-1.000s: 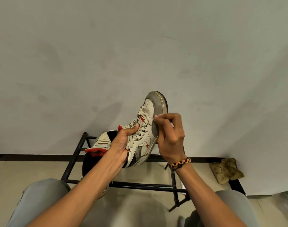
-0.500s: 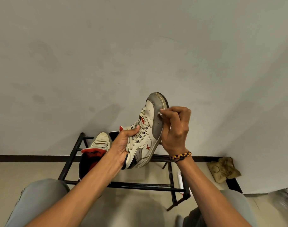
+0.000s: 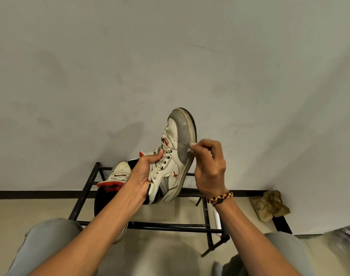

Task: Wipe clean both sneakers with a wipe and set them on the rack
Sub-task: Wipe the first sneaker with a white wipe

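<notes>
held sneaker [image 3: 173, 158]: raised in front of the wall, toe up toward 12 o'clock, heel down toward 6; white and grey upper with red marks, laces facing the person.
left hand [image 3: 144, 174]: clamped on the held sneaker at the collar and lace area, thumb lying over the laces, fingers wrapped behind and out of sight.
right hand [image 3: 209, 168]: at 3 o'clock of the shoe, fingertips pinched together on a small white wipe [image 3: 192, 146]; the other fingers curled in.
wipe contact: pressed to the grey side band just beside the sole edge, roughly mid-length of the forefoot.
second sneaker [image 3: 114, 188]: lying on the rack [image 3: 170, 227] at 8 o'clock of the held shoe, toe pointing away, red-lined opening toward the person; partly hidden by the left forearm.
rack: black metal bar frame on the floor against the wall, directly below both hands.
other items: crumpled tan bag [image 3: 269, 206] on the floor at 3 o'clock of the rack, by the wall corner; braided wristband [image 3: 219, 198] on the right wrist.
step in hand: judged to be wiping the side band of the held sneaker.
done: one sneaker sits on the rack; whether it was wiped cannot be told.
condition noted: toe cap and sole rim of the held shoe show grey scuffing.
left to do: finish wiping this shoe, then set it on the rack beside its pair.
</notes>
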